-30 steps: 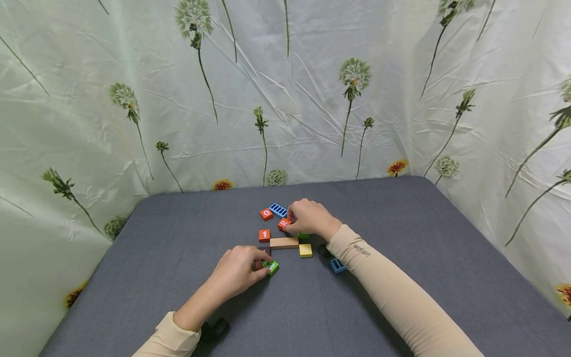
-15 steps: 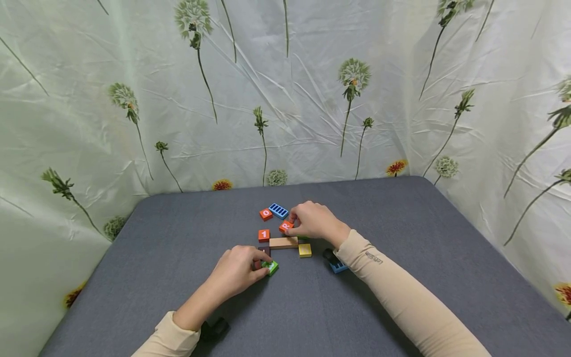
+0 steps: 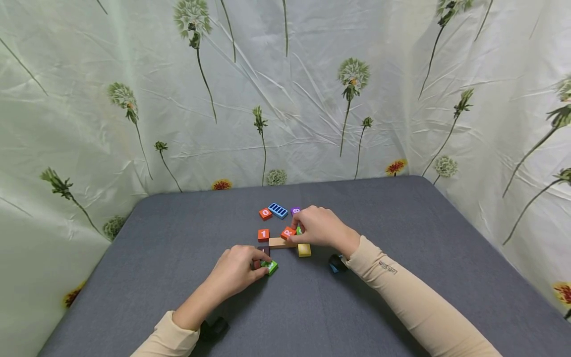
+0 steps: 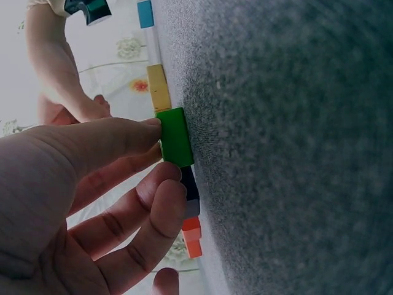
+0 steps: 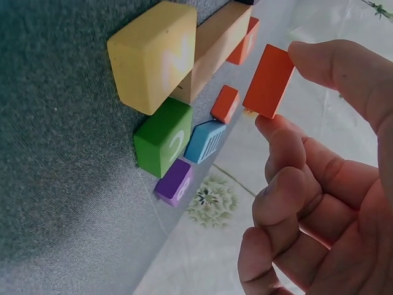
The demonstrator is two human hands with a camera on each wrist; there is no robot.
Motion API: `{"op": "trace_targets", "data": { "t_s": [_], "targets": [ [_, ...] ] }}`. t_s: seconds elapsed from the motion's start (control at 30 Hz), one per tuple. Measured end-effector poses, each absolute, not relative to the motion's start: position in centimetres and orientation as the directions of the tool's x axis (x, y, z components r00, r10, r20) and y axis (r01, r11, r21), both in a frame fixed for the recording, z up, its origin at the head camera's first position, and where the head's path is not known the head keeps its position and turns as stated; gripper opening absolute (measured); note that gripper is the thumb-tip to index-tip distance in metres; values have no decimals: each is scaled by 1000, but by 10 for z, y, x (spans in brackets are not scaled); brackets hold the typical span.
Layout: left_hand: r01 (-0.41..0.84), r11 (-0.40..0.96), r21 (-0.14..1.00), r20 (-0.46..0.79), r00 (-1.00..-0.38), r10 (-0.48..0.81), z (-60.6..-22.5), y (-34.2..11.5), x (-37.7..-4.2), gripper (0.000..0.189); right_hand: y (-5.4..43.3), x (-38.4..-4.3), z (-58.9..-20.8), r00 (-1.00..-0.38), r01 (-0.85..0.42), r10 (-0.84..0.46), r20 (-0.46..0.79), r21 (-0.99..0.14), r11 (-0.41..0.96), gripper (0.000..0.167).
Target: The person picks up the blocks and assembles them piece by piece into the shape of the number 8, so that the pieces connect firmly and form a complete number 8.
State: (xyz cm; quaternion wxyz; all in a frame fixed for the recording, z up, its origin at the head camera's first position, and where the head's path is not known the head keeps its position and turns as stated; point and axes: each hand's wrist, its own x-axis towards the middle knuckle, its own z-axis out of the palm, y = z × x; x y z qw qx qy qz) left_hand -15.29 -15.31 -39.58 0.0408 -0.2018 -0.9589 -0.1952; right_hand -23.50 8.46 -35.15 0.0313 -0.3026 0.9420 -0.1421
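Note:
My right hand (image 3: 323, 228) pinches an orange-red block marked R (image 3: 288, 233) between thumb and fingers. In the right wrist view that orange-red block (image 5: 269, 81) is raised off the table, near the plain wooden bar (image 5: 218, 52). With thumb and fingertips, my left hand (image 3: 238, 270) grips a green block (image 4: 175, 138) resting on the table; fingers partly cover it in the head view. A dark block (image 3: 264, 250) sits just behind it, and an orange block marked 1 (image 3: 263, 235) stands left of the bar. At the bar's right end is a yellow block (image 3: 305, 250).
Farther back lie an orange block marked 0 (image 3: 265, 214), a blue slotted block (image 3: 278, 210) and a purple block marked 8 (image 3: 295, 211). Another green block (image 5: 163, 138) sits beside the yellow one. A second blue block (image 3: 333, 268) is partly hidden near the right wrist.
My right hand has moved nearer and slightly right, bringing the R block over toward the wooden bar. The purple block has come into sight behind it. My left hand stays in place.

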Motion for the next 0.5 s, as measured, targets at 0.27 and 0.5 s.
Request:
{"op": "trace_targets", "data": {
  "t_s": [0.27, 0.5],
  "targets": [
    [395, 844, 364, 145, -918, 368, -396, -153, -154, 11, 91, -223, -351, -802, -578, -597, 31, -293, 762, 25],
    [398, 840, 369, 149, -917, 369, -396, -153, -153, 11, 96, -213, -352, -797, -587, -603, 32, -273, 762, 26]
  ]
}}
